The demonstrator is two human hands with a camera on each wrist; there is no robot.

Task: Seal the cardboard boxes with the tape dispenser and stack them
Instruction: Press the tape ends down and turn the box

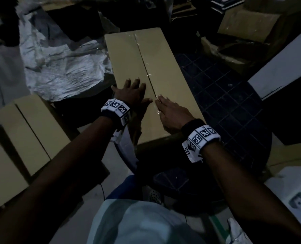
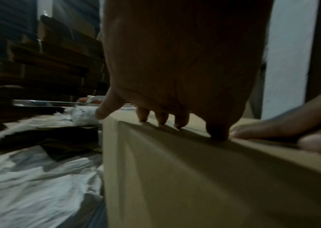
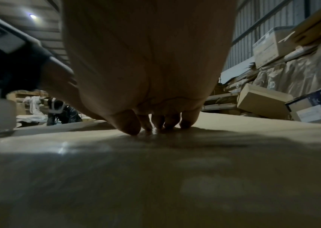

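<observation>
the left hand (image 1: 132,92) lies flat on the top of the long cardboard box (image 1: 165,81), fingers spread and straight, palm down on the left flap just beside the centre seam; in the left wrist view its fingertips (image 2: 162,119) press on the top close to the box's left edge, and the little finger reaches past the corner. the right hand (image 1: 172,111) lies flat too, fingers straight and close together, pressing down along the seam near the box's near end, with its fingertips almost touching the left thumb. in the right wrist view the fingertips (image 3: 172,123) bear on a glossy strip of the box top. clear tape (image 1: 147,63) runs along the seam from the far end toward the hands, shining in places. both wrists carry white bands with black square markers (image 1: 117,107). the box rests lengthwise, pointing away from the person, partly over a dark round surface (image 1: 234,110) with a grid pattern. to the left of the box lies crumpled white sheeting (image 1: 58,64), and nearer the person on the left stand other closed cardboard boxes (image 1: 31,127) side by side. more boxes, some wrapped in film, are piled at the far right (image 1: 248,25). the scene is dim, and the tape dispenser cannot be made out.
</observation>
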